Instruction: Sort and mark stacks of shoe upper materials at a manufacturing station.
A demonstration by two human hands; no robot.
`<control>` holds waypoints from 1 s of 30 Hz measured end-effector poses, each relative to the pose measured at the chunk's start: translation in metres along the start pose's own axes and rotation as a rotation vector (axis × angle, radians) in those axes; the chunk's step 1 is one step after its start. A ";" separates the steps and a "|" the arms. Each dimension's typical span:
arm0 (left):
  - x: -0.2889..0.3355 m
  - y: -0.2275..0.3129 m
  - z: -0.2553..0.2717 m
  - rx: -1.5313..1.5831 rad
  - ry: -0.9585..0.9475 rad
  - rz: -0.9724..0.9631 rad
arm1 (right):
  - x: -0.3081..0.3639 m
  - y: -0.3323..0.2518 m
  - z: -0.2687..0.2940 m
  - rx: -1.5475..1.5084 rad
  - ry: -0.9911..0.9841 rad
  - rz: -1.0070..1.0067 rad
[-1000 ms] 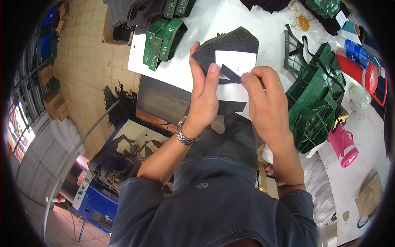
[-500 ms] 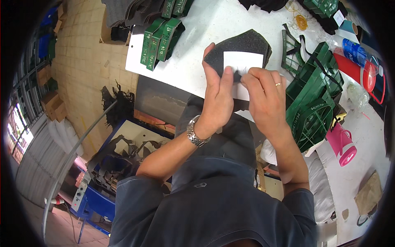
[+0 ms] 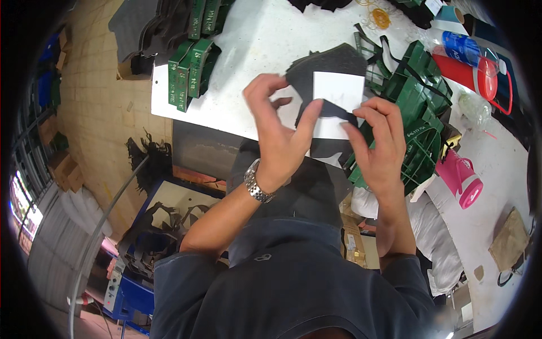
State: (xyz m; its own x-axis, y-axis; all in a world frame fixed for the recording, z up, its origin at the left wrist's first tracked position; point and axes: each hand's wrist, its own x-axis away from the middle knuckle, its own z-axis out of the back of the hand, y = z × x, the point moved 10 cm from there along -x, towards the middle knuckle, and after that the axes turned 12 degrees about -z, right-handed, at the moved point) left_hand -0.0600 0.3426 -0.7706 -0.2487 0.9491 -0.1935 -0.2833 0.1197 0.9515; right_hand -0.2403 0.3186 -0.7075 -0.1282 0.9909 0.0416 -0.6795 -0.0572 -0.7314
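Observation:
A stack of dark grey cut sheet pieces point(image 3: 333, 59) lies at the near edge of the white table. On it rests a white paper slip point(image 3: 339, 85), crossed by a dark strip point(image 3: 334, 111). My left hand point(image 3: 282, 127) is open at the stack's left side, fingers spread, its thumb tip at the strip's left part. To the right, my right hand point(image 3: 379, 138) is open too, fingers curved and thumb apart, close by the strip's right end. Whether either hand's fingertips touch the strip is hard to tell.
Green plastic frames point(image 3: 415, 101) lie right of the stack, and green moulds with writing point(image 3: 192, 70) stand left. Further right are a bottle with a blue label point(image 3: 463, 48), a red container point(image 3: 457, 73) and a pink flask point(image 3: 460, 178). Yellow bands point(image 3: 380, 18) lie at the back.
Both hands have loosened from the stack and their fingers have spread. The stack now rests lower on the table, with the dark strip lying plainly across the paper. The view has shifted.

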 end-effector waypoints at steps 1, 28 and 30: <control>0.000 0.012 0.006 0.026 0.118 -0.121 | 0.002 0.003 0.001 -0.007 -0.012 -0.046; 0.004 0.023 -0.023 -0.403 -0.417 -0.235 | 0.012 0.079 -0.025 -0.258 -0.167 -0.070; 0.006 0.025 -0.018 -0.354 -0.368 -0.245 | 0.022 0.116 -0.033 -0.799 -0.075 -0.555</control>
State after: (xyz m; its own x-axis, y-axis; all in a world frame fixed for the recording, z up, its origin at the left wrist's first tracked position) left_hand -0.0847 0.3457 -0.7524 0.1845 0.9526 -0.2418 -0.6013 0.3040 0.7389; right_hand -0.2979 0.3378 -0.8138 -0.0018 0.8399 0.5427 0.0294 0.5425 -0.8395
